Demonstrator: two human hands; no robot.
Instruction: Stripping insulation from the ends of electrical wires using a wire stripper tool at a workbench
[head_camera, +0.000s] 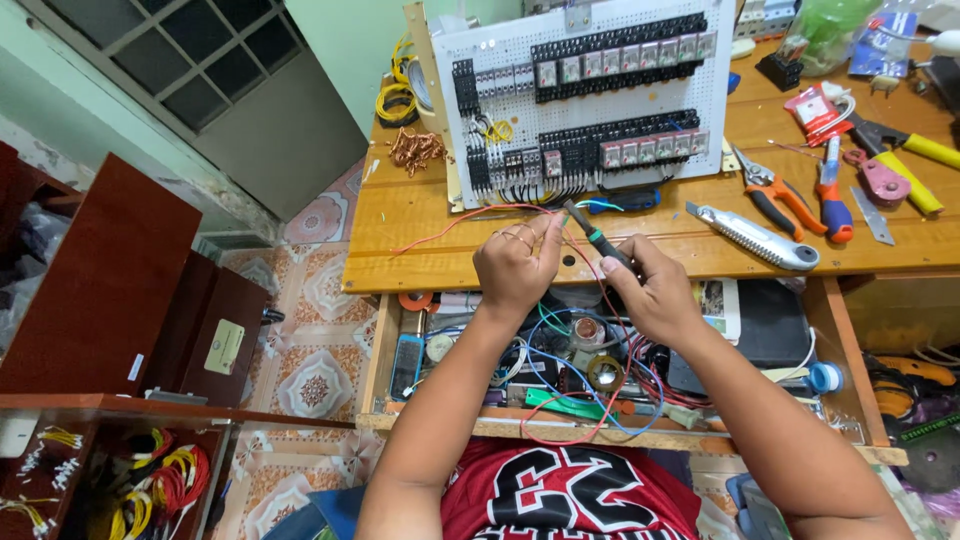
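One thin red wire (470, 217) is what we have in hand. It runs from the wooden bench (400, 215) up to our left hand (515, 265), which pinches it between thumb and fingertips just in front of the white panel (585, 100), and a further stretch loops down in front of the drawer below. Our right hand (655, 295) is closed around a small tool with a dark, green-marked handle (598, 240), its tip pointing up toward the pinched wire. The two hands sit close together, almost touching.

To do this well, we judge that the wire should be kept taut and short between the fingers, the tool tip brought squarely to the end, and the loose length kept clear of the panel's lower row of black blocks.

Counting outward: we see two long rows of black blocks with grey modules on the panel, one upper and one lower. On the bench to the right lie one silver utility knife (755, 238), one pair of orange-handled pliers (778, 195) and one blue-and-red-handled tool (832, 195); farther right, one yellow-handled tool (915, 150). One tangle of copper wire (415, 150) lies left of the panel. The open drawer (430, 350) holds too many mixed wires and rolls to count.
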